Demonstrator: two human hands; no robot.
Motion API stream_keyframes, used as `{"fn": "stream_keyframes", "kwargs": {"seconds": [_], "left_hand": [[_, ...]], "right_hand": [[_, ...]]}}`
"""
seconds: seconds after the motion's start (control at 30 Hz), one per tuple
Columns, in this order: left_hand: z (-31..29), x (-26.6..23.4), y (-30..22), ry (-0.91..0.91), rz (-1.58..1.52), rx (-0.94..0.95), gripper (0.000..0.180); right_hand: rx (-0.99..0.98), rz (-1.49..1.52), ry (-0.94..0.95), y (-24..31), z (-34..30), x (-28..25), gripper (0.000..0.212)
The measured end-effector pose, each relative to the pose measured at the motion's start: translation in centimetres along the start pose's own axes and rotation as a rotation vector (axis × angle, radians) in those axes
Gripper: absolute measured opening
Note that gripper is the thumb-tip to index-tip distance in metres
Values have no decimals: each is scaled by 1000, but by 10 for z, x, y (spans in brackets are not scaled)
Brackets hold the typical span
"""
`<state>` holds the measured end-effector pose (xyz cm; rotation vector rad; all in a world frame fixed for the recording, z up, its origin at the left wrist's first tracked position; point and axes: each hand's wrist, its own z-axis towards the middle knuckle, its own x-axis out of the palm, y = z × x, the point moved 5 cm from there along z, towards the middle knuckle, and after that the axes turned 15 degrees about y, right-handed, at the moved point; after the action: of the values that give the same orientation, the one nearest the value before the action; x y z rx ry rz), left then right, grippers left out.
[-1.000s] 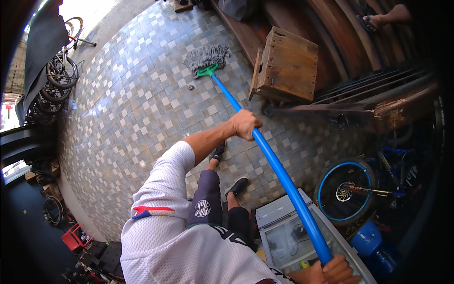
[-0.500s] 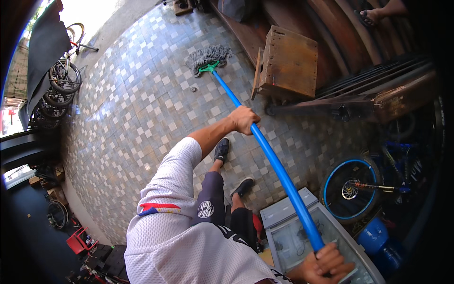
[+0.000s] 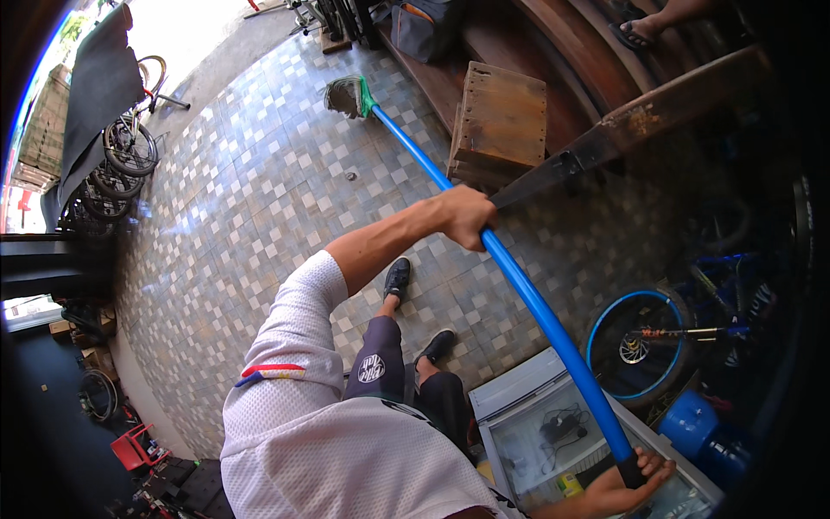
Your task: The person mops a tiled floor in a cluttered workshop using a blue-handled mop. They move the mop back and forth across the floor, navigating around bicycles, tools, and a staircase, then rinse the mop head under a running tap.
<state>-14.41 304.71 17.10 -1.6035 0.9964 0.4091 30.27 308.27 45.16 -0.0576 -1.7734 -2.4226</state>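
A mop with a long blue handle [image 3: 545, 307] slants across the view. Its grey string head [image 3: 342, 95] and green clamp [image 3: 367, 95] lie on the tiled floor at the far end. My left hand [image 3: 468, 216] is wrapped round the middle of the handle, arm stretched forward. At the black-capped near end, my right hand [image 3: 624, 489] cups the handle from below, fingers curled loosely beside it. My two dark shoes stand apart on the tiles beneath my arm.
A wooden box [image 3: 501, 117] stands right of the mop, by a brown bench [image 3: 484, 52]. Beside my right hand is a glass-topped case [image 3: 540, 441]; past it, a bicycle wheel with a blue rim [image 3: 635, 346]. Bicycles [image 3: 130, 147] line the left. Another person's foot [image 3: 640, 30] shows top right.
The mop head has swung left and slightly farther away, and its strings have turned to trail left of the clamp. My right hand has shifted right, its fingers loosening at the handle's end.
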Motion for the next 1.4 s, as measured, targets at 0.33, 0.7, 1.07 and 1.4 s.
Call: {"fn": "stream_keyframes", "kwargs": {"seconds": [0.33,0.7,1.07,1.4], "left_hand": [[57,254,-152,152,-205,170,22],[34,319,-14,146,-200,-54,18],[8,257,106,281,46,-517,30],[13,246,108,8,-23,-343,25]], "right_hand": [[1204,-1036,1160,40,-25,-161,44],[1990,-186,507,-74,-140,-119,42],[1595,-342,1060,-146,-166,17,67],[1463,-518,1237,-156,-161,14,66]]}}
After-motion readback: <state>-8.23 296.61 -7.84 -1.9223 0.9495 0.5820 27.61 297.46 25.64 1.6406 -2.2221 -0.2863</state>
